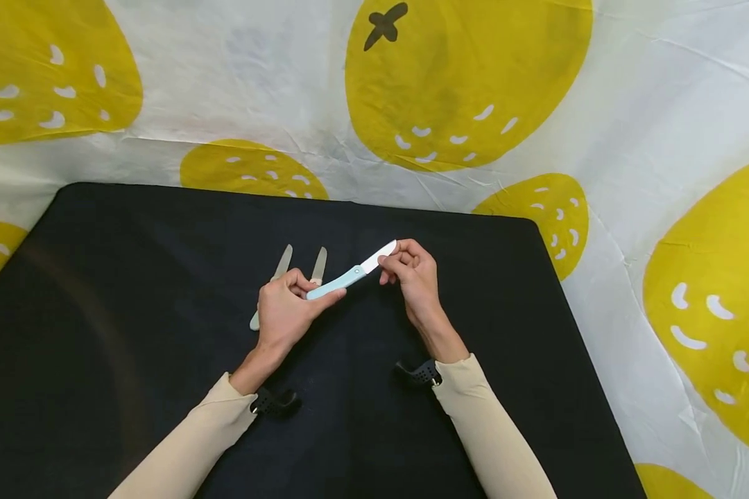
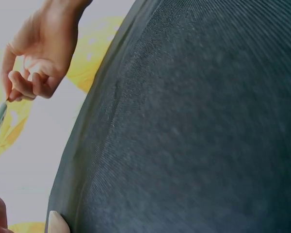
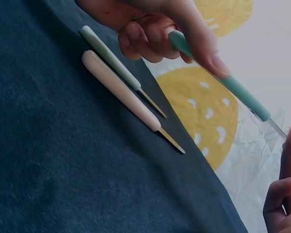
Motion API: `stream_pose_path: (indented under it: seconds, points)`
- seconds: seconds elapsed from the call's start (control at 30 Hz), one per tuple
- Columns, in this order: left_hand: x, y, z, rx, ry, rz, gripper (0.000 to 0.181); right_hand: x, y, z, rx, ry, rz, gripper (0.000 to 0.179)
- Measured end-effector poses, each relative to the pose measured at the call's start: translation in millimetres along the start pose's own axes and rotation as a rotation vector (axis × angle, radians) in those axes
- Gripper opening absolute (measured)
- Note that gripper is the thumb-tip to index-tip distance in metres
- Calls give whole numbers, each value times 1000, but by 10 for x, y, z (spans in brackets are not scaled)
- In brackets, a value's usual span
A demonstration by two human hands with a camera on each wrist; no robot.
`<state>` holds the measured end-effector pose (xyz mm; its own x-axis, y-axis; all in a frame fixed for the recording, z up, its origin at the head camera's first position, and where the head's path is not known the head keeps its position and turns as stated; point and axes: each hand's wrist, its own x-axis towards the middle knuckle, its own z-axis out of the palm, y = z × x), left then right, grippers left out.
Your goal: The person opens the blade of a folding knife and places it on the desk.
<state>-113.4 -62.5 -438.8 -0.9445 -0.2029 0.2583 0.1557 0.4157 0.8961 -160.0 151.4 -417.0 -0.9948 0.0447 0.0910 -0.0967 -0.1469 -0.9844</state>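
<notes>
A folding knife (image 1: 338,283) with a light blue handle is held above the table, its blade (image 1: 376,258) swung out. My left hand (image 1: 282,308) pinches the handle between thumb and fingers. At the other end, my right hand (image 1: 418,277) pinches the blade near its tip with thumb and forefinger. Behind the left hand lie two more knives with blades out, partly hidden by it in the head view. The right wrist view shows one with a pale green handle (image 3: 111,58) and one with a pinkish handle (image 3: 121,92), side by side.
A black cloth (image 1: 162,333) covers the table. Behind it and along the right side hangs a white sheet (image 1: 661,104) printed with yellow fruit shapes. Dark straps (image 1: 418,374) sit at both wrists, beside the beige sleeves.
</notes>
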Motion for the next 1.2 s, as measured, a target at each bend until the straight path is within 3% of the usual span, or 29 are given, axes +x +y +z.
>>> stream_pose_path:
  seconds: [0.27,0.63,0.83,1.03,1.2]
  points:
    - [-3,35,37,36,12,-14,39,5,-7,11,13,23,-2,18]
    - [-18,58,12,42,-60,-41,41,61,-1,14,26,-49,57,14]
    - [-40,119,-7,13,-166,8,38,124,-17,34,-23,-43,58,12]
    - [-119,142,-3,101,-297,74,42,218,-28,-24,-120,-50,32,34]
    - [-164,153,5,130,-348,101,40,281,1,-68,-198,-91,32,43]
